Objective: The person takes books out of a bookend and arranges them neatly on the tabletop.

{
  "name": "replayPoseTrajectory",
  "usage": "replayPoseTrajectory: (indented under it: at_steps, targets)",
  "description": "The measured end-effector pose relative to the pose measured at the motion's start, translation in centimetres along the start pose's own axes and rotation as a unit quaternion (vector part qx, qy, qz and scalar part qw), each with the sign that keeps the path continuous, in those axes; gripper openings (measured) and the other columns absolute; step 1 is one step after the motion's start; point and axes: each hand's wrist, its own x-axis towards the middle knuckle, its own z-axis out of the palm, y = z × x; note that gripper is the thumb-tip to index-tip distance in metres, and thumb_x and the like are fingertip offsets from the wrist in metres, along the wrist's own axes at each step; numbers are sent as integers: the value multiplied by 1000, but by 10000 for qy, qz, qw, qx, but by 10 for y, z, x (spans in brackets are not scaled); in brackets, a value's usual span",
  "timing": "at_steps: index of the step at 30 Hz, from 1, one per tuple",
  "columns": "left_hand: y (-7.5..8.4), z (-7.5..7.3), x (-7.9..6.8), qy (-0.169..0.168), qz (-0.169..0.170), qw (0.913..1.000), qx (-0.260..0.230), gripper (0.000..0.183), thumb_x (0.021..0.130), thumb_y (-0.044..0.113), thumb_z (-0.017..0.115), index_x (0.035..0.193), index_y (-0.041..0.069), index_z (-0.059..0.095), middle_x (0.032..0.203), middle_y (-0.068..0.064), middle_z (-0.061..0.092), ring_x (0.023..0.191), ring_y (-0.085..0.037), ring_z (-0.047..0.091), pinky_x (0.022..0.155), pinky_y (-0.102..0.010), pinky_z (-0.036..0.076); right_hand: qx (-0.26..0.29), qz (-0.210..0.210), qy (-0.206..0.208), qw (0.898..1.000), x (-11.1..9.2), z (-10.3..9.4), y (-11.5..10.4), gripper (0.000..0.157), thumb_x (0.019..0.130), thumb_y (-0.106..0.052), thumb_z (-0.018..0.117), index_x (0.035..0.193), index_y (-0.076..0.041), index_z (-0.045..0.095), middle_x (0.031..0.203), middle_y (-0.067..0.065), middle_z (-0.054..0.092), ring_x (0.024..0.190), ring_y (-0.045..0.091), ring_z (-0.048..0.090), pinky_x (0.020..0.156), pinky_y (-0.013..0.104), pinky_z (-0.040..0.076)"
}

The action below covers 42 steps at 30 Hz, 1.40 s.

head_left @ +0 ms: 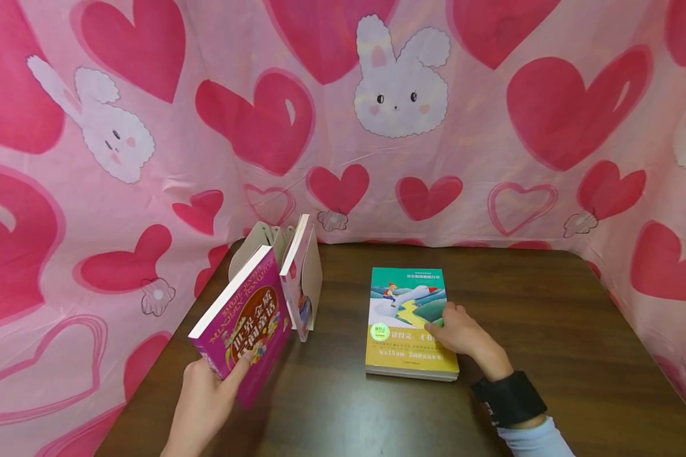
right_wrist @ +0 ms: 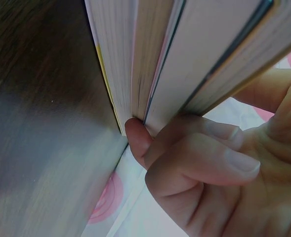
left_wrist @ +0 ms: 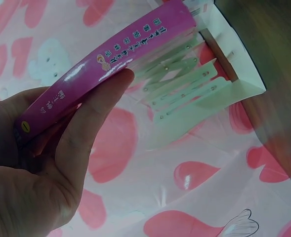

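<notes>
My left hand (head_left: 206,393) grips a purple book (head_left: 251,324) by its lower end, thumb on the front cover. The book is raised and tilted just in front of a pale book rack (head_left: 314,279); its spine shows in the left wrist view. Another book (head_left: 298,279), with a pinkish cover, stands upright in the rack. My right hand (head_left: 463,330) is at the right side of a stack of books, its thumb on the green-and-yellow top book (head_left: 403,317). In the right wrist view, curled fingers touch the stack's page edges (right_wrist: 157,59).
The dark wooden table (head_left: 549,317) carries the rack at its back left and the stack near the middle. A pink cloth (head_left: 423,152) with hearts and rabbits hangs behind and along both sides. Several rack dividers (left_wrist: 185,96) show in the left wrist view.
</notes>
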Motion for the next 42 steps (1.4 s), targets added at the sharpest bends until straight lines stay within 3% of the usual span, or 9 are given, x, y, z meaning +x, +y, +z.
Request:
replayPoseTrajectory:
  at_steps: [12, 19, 27, 35, 42]
  targets:
    - [-2, -9, -4, -57, 59, 9999, 135, 25, 95, 9, 80, 116, -2, 75, 103, -16, 78, 87, -21, 76, 70, -16, 56, 7, 60, -4, 10000, 3, 1, 0, 83, 103, -36, 66, 149, 20, 26, 139, 37, 43, 121, 49, 49, 107, 69, 42]
    - [0, -10, -6, -100, 64, 9999, 42, 25, 94, 10, 81, 116, -1, 75, 103, -15, 79, 86, -17, 75, 69, -21, 58, -35, 73, 0, 10000, 5, -1, 0, 85, 103, -38, 66, 149, 20, 26, 140, 38, 43, 123, 50, 49, 107, 69, 42]
    - [2, -13, -9, -32, 184, 9997, 143, 28, 92, 6, 82, 118, -1, 75, 104, -15, 79, 89, -16, 74, 72, -14, 55, 11, 29, -29, 10000, 4, 0, 1, 85, 103, -37, 66, 149, 21, 25, 140, 38, 43, 123, 51, 48, 107, 70, 41]
    - [5, -14, -12, -105, 7, 9999, -19, 27, 94, 9, 81, 119, 1, 75, 104, -13, 79, 90, -10, 73, 73, -10, 52, -16, 46, -77, 10000, 6, -1, 1, 83, 103, -36, 66, 147, 22, 27, 135, 38, 44, 119, 50, 50, 106, 69, 43]
    - [8, -12, -12, -310, -331, 9987, -252, 28, 96, 14, 80, 120, 1, 75, 105, -12, 79, 88, -7, 72, 72, -21, 58, -5, 38, -60, 10000, 5, -1, 1, 84, 103, -38, 67, 148, 21, 27, 133, 35, 46, 117, 47, 51, 105, 67, 45]
